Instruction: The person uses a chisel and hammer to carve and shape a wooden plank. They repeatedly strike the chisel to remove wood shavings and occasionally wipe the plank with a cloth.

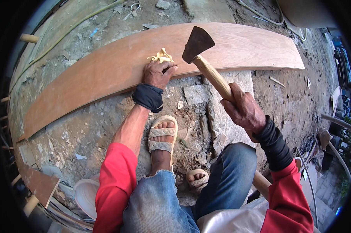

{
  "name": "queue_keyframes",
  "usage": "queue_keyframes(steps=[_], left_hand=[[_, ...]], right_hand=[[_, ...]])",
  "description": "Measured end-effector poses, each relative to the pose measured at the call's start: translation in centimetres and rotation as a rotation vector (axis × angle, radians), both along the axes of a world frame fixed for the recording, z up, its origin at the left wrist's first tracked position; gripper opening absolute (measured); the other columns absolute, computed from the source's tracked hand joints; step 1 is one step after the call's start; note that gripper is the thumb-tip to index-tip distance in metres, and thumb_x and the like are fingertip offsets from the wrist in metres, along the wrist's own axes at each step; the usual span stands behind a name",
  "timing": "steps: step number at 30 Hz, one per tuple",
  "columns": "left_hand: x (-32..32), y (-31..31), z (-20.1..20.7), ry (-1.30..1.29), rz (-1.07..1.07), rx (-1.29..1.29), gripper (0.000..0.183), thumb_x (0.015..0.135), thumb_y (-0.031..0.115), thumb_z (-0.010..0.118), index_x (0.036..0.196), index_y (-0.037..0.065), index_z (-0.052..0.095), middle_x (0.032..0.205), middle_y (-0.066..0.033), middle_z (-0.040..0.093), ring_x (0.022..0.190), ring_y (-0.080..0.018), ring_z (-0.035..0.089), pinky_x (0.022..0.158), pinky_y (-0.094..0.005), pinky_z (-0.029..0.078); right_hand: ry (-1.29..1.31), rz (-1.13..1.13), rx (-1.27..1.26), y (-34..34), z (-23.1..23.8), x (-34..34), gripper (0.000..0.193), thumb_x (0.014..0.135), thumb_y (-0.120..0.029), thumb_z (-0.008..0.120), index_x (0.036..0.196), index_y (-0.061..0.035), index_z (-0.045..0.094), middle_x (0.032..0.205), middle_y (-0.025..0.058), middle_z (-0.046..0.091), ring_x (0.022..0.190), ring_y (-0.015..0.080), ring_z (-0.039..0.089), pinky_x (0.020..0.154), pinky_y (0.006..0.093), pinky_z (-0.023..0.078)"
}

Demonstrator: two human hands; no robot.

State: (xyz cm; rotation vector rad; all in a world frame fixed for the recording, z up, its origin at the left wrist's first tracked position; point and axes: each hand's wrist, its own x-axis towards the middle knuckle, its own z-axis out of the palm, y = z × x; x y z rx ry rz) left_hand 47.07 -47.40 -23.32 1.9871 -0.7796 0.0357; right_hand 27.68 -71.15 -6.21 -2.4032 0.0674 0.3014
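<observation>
My right hand (245, 108) is wrapped round the wooden handle of a hatchet (216, 77). Its dark, broad metal head (197, 43) is raised over the near edge of a long reddish-brown plywood strip (241, 46). My left hand (158, 73) rests at that same edge with fingers curled and thumb pressed in. Whatever may be pinched there is hidden or too small to name. Just beyond its knuckles a crumpled cream-yellow piece (162, 56), like cloth or soft plastic, lies on the plywood.
Under the plywood lies rough ground with a pale stone slab (229, 116). My sandalled foot (162, 136) is close below the board. A white bucket (86, 197) and a plywood offcut (39, 182) are at the lower left. Hoses (72, 29) run along the far ground.
</observation>
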Motion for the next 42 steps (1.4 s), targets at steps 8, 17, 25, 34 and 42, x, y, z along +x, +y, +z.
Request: queue_keyframes(steps=[8, 17, 25, 34, 42], left_hand=[[-0.1, 0.2, 0.1, -0.079, 0.006, -0.017, 0.012, 0.085, 0.017, 0.082, 0.092, 0.007, 0.080, 0.089, -0.0109, 0.076, 0.082, -0.0290, 0.072, 0.080, -0.0400, 0.054], [-0.2, 0.3, -0.3, -0.122, 0.028, 0.013, 0.014, 0.084, 0.022, 0.082, 0.090, 0.010, 0.080, 0.090, -0.0097, 0.076, 0.088, -0.0291, 0.072, 0.083, -0.0425, 0.053], [-0.5, 0.5, -1.0, -0.123, 0.043, 0.047, 0.013, 0.084, 0.024, 0.081, 0.092, 0.013, 0.081, 0.092, -0.0094, 0.077, 0.090, -0.0295, 0.071, 0.085, -0.0431, 0.052], [-0.6, 0.7, 0.3, 0.007, 0.005, -0.007, 0.013, 0.086, 0.015, 0.080, 0.096, 0.006, 0.081, 0.096, -0.0130, 0.077, 0.091, -0.0245, 0.073, 0.085, -0.0366, 0.055], [-8.1, 9.7, 0.7, 0.687, 0.912, -0.743, 0.034, 0.095, 0.031, 0.079, 0.111, 0.002, 0.072, 0.091, -0.0011, 0.071, 0.086, -0.0154, 0.065, 0.083, -0.0325, 0.053]], right_hand=[[-0.063, 0.101, -0.115, 2.0, -1.8, 1.8, 0.033, 0.096, -0.014, 0.067, 0.115, -0.0028, 0.042, 0.065, 0.0256, 0.059, 0.062, 0.0508, 0.062, 0.054, 0.0564, 0.046], [-0.027, 0.035, -0.034, 2.5, -1.3, 1.3, 0.030, 0.097, -0.011, 0.063, 0.115, -0.0032, 0.041, 0.064, 0.0256, 0.059, 0.058, 0.0494, 0.062, 0.052, 0.0561, 0.047], [-0.038, 0.071, -0.087, 2.4, -2.9, 1.0, 0.034, 0.097, -0.012, 0.065, 0.119, -0.0019, 0.040, 0.063, 0.0264, 0.057, 0.058, 0.0504, 0.060, 0.052, 0.0566, 0.045], [-0.037, 0.082, -0.114, 1.2, -3.1, 0.2, 0.032, 0.097, -0.015, 0.065, 0.114, -0.0031, 0.041, 0.061, 0.0247, 0.056, 0.057, 0.0493, 0.061, 0.052, 0.0576, 0.046], [0.065, -0.107, -0.093, -1.1, -2.1, -2.2, 0.029, 0.099, -0.014, 0.065, 0.115, -0.0043, 0.043, 0.067, 0.0262, 0.060, 0.062, 0.0506, 0.064, 0.053, 0.0559, 0.045]])
